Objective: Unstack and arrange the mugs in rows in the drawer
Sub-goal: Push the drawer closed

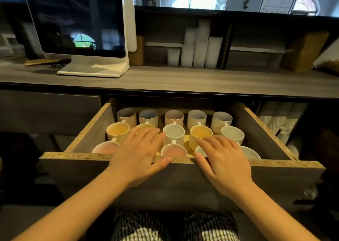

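The open drawer [88, 156] holds several mugs standing upright in three rows. The back row has pale mugs, among them a pinkish mug [173, 118]. In the middle row are a yellow mug [118, 131], a white mug [173, 134] and another yellow mug [200, 134]. The front row includes a pink mug [105, 147] and a second pink mug [173, 150]. My left hand [138, 153] lies flat with spread fingers over the drawer's front edge, covering mugs beneath. My right hand [222, 160] rests likewise, fingers apart, over a white mug [200, 151]. Neither hand holds anything.
A grey counter [183, 79] runs above the drawer, with a white-framed screen [78, 20] at the left. White paper cup stacks [199, 46] stand in the shelf behind. More cup stacks [280, 118] sit in the compartment right of the drawer.
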### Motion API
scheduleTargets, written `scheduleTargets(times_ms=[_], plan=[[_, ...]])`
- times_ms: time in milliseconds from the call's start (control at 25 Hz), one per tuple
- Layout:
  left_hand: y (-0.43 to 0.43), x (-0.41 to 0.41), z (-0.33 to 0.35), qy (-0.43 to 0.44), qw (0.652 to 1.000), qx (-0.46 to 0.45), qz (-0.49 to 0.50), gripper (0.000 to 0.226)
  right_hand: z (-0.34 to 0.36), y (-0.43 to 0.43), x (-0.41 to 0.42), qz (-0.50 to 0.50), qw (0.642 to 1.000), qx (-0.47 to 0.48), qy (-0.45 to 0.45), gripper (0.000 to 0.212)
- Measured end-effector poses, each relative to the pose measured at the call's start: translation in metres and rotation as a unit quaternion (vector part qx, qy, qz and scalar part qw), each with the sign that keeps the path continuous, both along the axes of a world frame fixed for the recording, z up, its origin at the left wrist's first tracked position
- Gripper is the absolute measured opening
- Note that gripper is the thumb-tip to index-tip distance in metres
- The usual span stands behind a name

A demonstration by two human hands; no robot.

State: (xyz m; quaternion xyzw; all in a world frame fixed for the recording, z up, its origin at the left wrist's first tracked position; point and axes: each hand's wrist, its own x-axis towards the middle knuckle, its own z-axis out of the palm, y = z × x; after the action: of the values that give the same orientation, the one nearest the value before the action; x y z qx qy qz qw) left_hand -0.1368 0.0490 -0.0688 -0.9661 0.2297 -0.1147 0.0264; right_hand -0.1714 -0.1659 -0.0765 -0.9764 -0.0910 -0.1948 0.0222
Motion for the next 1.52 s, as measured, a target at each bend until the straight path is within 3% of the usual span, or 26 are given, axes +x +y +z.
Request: scheduleTargets(times_ms=[400,640,1000,1520], plan=[[-0.004,0.054,-0.001,-0.029,0.997,0.061,-0.031,0.086,-0.007,-0.015,0.056,0.023,0.997,-0.071,-0.027,0.067],[-0.013,0.112,0.001,-0.05,0.998,0.021,-0.039,0.103,-0.006,-0.019,0.115,0.017,0.997,-0.075,-0.002,0.078],[-0.024,0.199,0.003,-0.058,0.998,0.017,0.006,0.104,-0.004,-0.034,0.206,0.023,0.996,-0.083,-0.012,0.093],[-0.034,0.249,0.004,-0.04,0.998,-0.022,0.042,0.107,-0.011,-0.04,0.259,-0.004,0.993,-0.094,-0.076,0.092]])
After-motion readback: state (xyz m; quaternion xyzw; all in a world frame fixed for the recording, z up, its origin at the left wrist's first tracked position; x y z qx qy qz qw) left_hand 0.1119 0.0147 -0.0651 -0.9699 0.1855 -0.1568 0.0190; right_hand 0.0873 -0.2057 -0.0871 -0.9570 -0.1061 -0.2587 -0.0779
